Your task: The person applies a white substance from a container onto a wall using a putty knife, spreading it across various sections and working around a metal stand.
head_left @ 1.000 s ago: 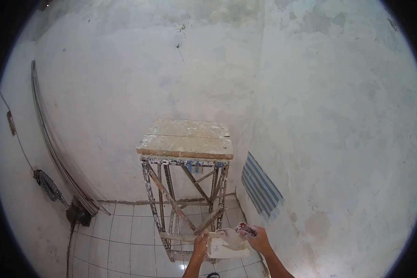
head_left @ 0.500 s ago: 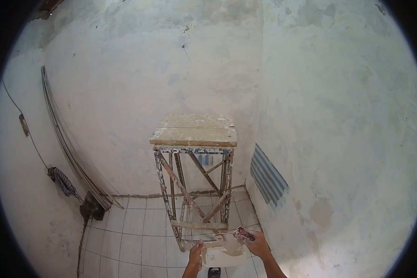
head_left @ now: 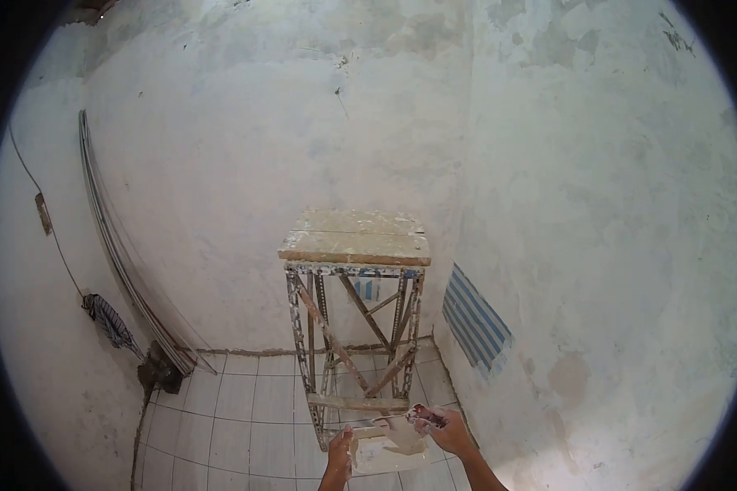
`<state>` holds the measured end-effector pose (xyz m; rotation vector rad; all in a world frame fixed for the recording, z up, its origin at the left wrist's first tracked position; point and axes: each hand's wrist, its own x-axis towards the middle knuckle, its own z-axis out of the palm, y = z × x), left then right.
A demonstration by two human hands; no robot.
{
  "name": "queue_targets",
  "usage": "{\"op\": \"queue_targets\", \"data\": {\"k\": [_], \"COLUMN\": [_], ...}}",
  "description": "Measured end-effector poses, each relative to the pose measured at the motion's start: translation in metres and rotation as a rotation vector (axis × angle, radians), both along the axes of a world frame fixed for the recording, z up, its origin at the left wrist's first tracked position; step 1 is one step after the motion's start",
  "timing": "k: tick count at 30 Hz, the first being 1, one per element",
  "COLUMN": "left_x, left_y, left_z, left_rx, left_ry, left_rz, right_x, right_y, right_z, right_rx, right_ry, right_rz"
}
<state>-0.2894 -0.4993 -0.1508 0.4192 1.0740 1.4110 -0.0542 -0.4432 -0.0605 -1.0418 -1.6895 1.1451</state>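
My left hand (head_left: 338,460) grips the left edge of a pale flat board (head_left: 373,462) low in the view, its thumb up along the side. Cream-coloured putty (head_left: 372,447) is smeared on the board. In my right hand (head_left: 452,434) is a putty knife (head_left: 427,417) with a reddish, putty-stained handle. Its broad pale blade points left and down and overlaps the board's upper right part. Both hands are in front of the foot of a tall, paint-spattered metal stand (head_left: 354,251) with a plank top.
The stand is close to the corner of two patchy plastered walls (head_left: 598,204). A blue-and-white striped patch (head_left: 477,319) is on the right wall. At left, long thin strips (head_left: 106,221) lean against the wall near a hanging striped cloth (head_left: 110,321). Pale tiles (head_left: 233,409) cover the floor.
The view has shifted slightly, so the stand appears a little lower and further right. The putty knife and right hand have moved slightly left over the board. Both hands keep their hold.
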Motion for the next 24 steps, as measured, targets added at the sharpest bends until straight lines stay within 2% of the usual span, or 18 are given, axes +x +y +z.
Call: {"op": "queue_targets", "data": {"k": [6, 8, 11, 13, 19, 24], "left_x": [-0.057, -0.077, -0.105, -0.124, -0.158, -0.168], "left_y": [-0.001, 0.0, -0.003, -0.002, 0.0, 0.009], "left_z": [-0.006, -0.002, 0.018, 0.021, 0.028, 0.017], "left_rx": [0.04, 0.049, 0.054, 0.074, 0.053, 0.055], "left_ry": [0.018, 0.013, 0.007, 0.013, 0.035, 0.005], "left_rz": [0.015, 0.087, 0.078, 0.066, 0.034, -0.046], "right_x": [-0.067, -0.088, -0.12, -0.14, -0.181, -0.189], "right_y": [0.003, 0.003, 0.0, 0.0, -0.012, -0.011], "right_z": [0.013, 0.01, 0.023, 0.022, 0.029, 0.029], "right_rx": [0.052, 0.106, 0.073, 0.141, 0.282, 0.292], "right_ry": [0.005, 0.017, 0.045, -0.112, -0.179, -0.284], "right_rz": [0.036, 0.056, 0.074, 0.061, 0.037, 0.04]}}
